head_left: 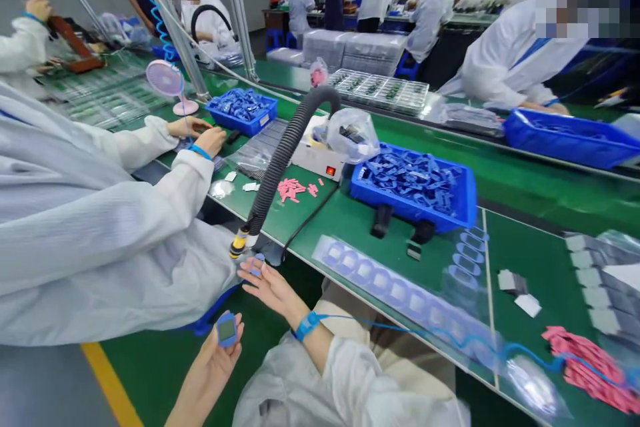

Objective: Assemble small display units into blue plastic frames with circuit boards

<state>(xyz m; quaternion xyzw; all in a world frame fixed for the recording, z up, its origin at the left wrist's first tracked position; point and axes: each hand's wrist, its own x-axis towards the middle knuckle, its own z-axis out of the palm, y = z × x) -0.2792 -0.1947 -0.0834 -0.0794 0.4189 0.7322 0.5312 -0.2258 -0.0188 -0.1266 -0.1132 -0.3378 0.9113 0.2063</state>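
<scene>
My left hand is low in the view, over the green floor. Its fingertips hold up a small blue-framed part with a grey face. My right hand, with a blue wrist strap and its cord, lies palm up just above. It pinches a small blue piece at its fingertips. That piece sits right under the yellow-and-black nozzle of a black ribbed hose that arches over the table edge.
A co-worker in a white coat sits close on my left, hands on the green table. On the table are blue bins of blue parts, a clear tray of blue rings, pink pieces, and a white box.
</scene>
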